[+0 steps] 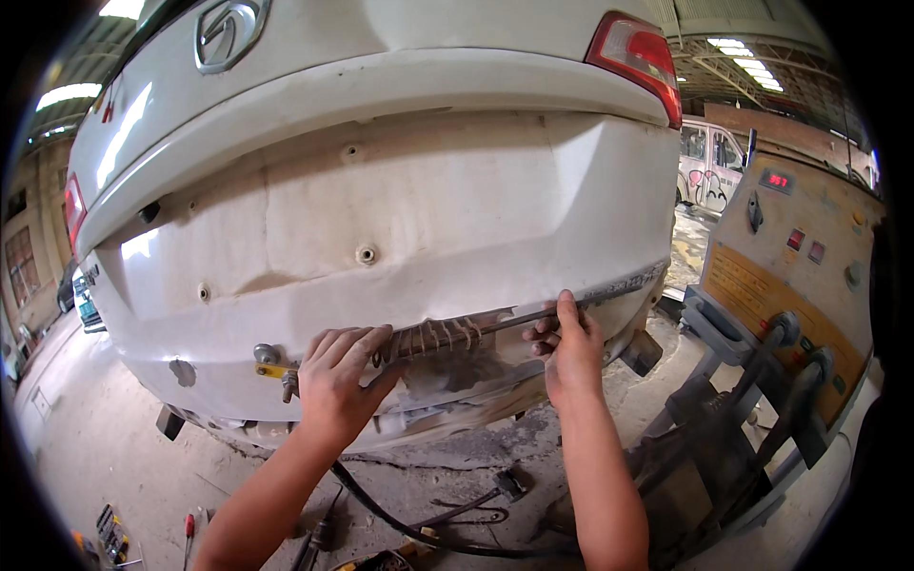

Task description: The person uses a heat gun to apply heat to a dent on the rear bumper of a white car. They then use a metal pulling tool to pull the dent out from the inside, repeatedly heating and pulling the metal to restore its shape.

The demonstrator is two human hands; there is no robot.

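Note:
A white car's dented tailgate (314,205) fills the view before me. Along its lower edge stands a row of thin metal pull rings (443,335), beside a patch of bare, darkened metal (457,371). A slim metal rod (519,322) passes along the rings, its right part toward my right hand (574,347). That hand pinches the rod between thumb and fingers. My left hand (341,376) lies at the left end of the row, thumb below and fingers above the end rings; its fingertips partly hide them. Left of it, a yellow clamp piece with bolts (274,369) sits on the panel.
A control cabinet (790,247) with a lit red display stands at right, thick cables on its front. A black cable (381,514) crosses the floor below my arms. Tools, including a red-handled screwdriver (189,528), lie lower left. A parked van (709,162) stands behind.

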